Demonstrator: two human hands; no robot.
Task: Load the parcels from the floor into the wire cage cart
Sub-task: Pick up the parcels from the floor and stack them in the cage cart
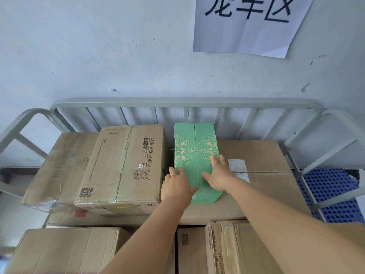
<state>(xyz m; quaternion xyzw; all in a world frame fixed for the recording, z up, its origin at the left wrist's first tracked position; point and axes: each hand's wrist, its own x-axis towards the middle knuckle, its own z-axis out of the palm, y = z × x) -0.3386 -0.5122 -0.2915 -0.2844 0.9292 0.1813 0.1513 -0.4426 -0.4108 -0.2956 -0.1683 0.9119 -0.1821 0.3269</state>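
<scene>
A green patterned box lies on top of the stacked cardboard parcels inside the grey wire cage cart, against its back rail. My left hand rests flat on the box's near left corner with straight fingers. My right hand presses on its near right part, fingers spread over the top. A large brown printed carton stands right beside the green box on the left. A wide flat carton lies under it.
More brown cartons fill the cart: one at the far left, two at the front. A blue perforated panel shows outside the right rail. A paper sign hangs on the white wall behind.
</scene>
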